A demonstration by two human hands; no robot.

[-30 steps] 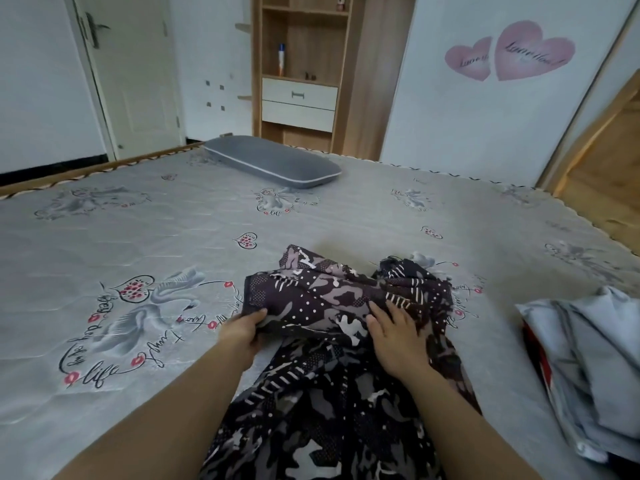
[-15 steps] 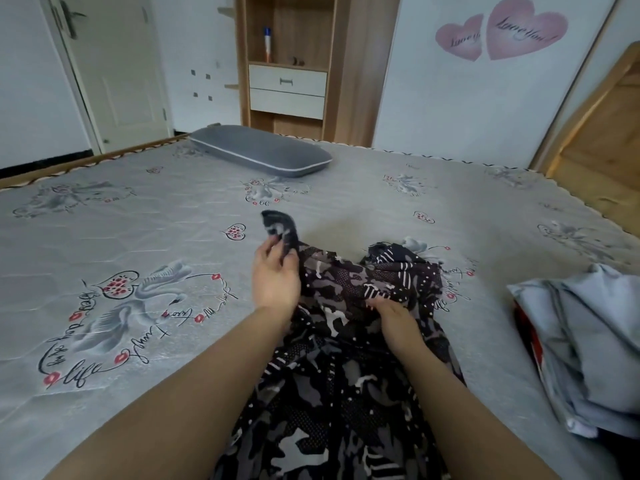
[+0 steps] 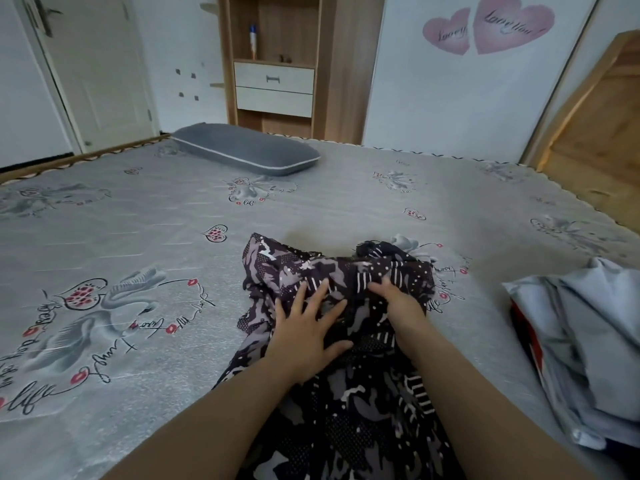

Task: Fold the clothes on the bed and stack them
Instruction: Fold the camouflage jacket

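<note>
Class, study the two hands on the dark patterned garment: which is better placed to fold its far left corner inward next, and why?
Probably the left hand: it lies flat, fingers spread, on the patterned garment, nearest that corner. The right hand grips bunched cloth farther right.

Two pink heart stickers (image 3: 488, 24) on the white wall carry dark cursive writing. The bigger right-hand heart reads "Love You"; the smaller left one looks like "Lovey", though its last letters are hard to make out. The grey bedsheet (image 3: 145, 237) has black handwriting-style words looping around its swan print (image 3: 100, 317). "life" is clear at the near left edge, and a small "life" sits under the swan print nearer the pillow. The other looping words on the sheet are too twisted to read.
</note>
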